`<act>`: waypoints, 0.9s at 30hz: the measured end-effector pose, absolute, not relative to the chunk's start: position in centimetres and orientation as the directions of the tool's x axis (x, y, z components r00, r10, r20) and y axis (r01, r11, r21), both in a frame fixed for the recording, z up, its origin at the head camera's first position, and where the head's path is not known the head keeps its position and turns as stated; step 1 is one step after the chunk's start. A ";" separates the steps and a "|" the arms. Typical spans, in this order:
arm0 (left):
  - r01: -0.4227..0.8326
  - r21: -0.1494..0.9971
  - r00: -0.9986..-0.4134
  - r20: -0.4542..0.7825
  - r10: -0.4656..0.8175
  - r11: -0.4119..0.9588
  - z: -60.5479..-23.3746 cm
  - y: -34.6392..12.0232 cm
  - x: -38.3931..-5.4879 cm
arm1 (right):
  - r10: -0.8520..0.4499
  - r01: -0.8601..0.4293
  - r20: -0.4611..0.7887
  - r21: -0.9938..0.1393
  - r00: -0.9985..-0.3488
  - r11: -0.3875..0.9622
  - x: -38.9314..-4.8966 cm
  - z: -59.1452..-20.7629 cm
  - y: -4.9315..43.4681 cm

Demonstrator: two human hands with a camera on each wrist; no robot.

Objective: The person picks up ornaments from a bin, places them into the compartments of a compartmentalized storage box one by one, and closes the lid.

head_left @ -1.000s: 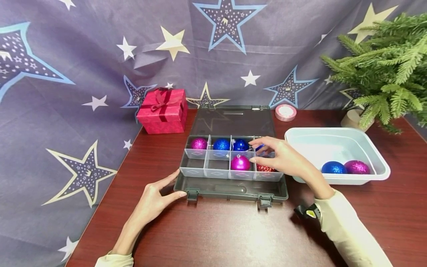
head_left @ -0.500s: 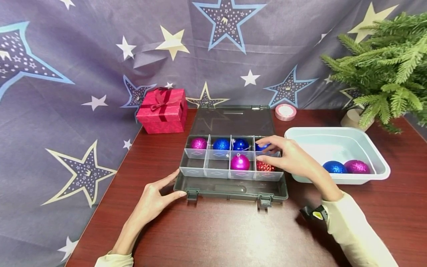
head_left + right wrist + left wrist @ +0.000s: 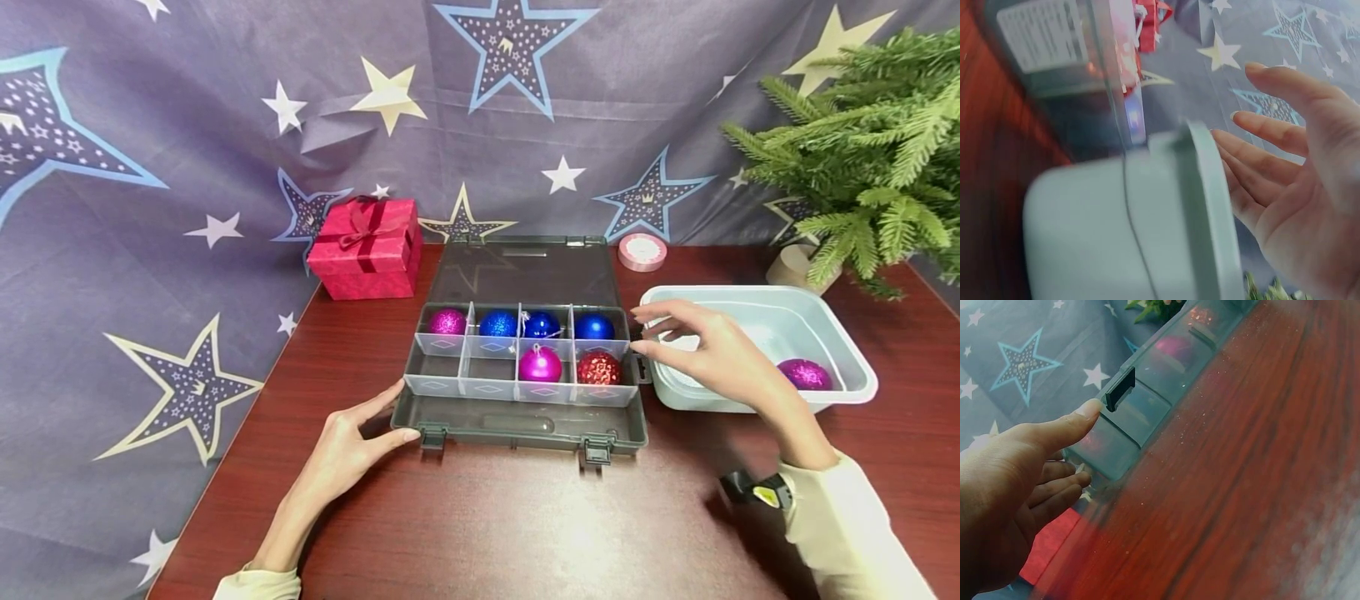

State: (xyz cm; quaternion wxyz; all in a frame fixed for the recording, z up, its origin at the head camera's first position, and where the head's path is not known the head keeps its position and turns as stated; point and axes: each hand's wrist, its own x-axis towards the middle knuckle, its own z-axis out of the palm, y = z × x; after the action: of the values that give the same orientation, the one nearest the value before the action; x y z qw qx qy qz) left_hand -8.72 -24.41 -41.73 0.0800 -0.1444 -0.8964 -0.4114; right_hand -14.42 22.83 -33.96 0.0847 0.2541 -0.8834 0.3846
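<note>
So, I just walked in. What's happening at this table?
A person is working bare-handed with round ornaments. The left hand rests against the near left corner of an open divided case. The right hand is over the left end of the pale tub, its grip holding nothing. Six ornaments sit in the case: four along the back row and two at the right of the front row. A glittery pink ball shows in the tub.

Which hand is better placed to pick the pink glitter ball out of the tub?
Likely the right hand: it holds nothing and hovers at the tub, near the pink glitter ball. The left hand touches the case at its left end, farther off.
</note>
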 end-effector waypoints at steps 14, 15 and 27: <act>0.331 0.708 -0.943 0.271 0.192 0.624 -41.8 -24.4 -8.7 | -0.249 -0.425 0.349 -0.653 -0.903 0.627 -13.2 -34.0 28.6; 0.330 0.709 -0.943 0.270 0.192 0.623 -41.8 -24.4 -8.7 | -0.239 -0.411 0.340 -0.659 -0.910 0.630 -13.1 -34.0 29.0; 0.325 0.712 -0.945 0.267 0.188 0.623 -41.9 -24.5 -8.7 | -0.211 -0.248 0.130 -0.514 -0.969 0.821 -12.1 -34.2 33.3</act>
State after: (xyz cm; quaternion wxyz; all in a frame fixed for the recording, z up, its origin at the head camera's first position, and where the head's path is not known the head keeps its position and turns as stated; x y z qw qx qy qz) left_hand -8.68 -24.46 -41.90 0.0833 -0.1429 -0.8970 -0.4099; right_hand -12.14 33.27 -34.18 0.0335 0.1202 -0.9537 0.2737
